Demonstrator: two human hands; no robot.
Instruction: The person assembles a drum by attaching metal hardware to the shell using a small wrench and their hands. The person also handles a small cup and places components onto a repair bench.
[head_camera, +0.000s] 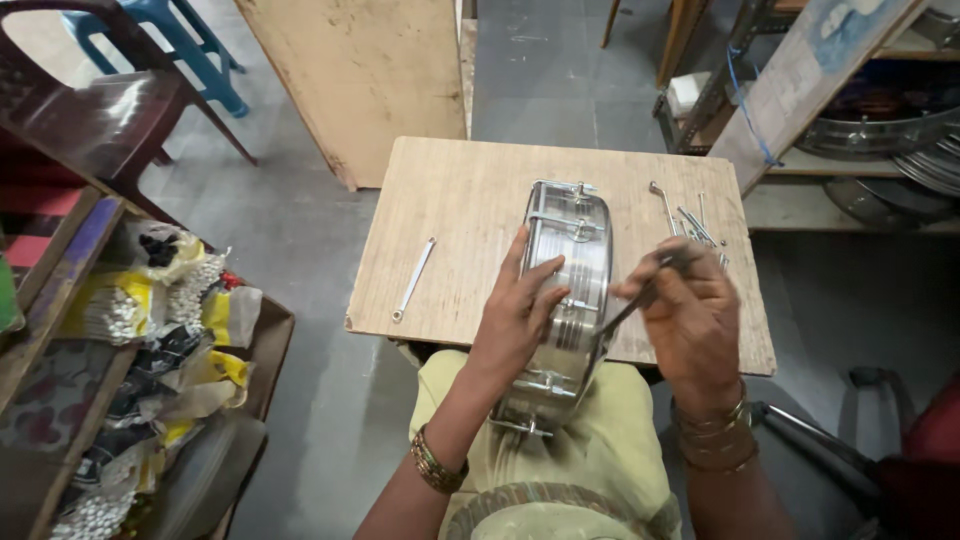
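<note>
Left of the metal drum shell (565, 300), which stands on edge between worktop (460, 200) and lap, a spanner (413, 279) lies flat. The left hand (515, 315) presses open-palmed against the shell. Right of it, the right hand (690, 315) pinches a hooked rod (625, 305); keeping the shell braced steady should help seat it.

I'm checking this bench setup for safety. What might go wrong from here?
The metal drum shell stands on edge, half on the lap, steadied only by the left hand; it might roll or tip off the wooden board. The right hand holds a thin rod at the shell, which may slip. The loose rods lie close to the board's edge and may fall.
</note>
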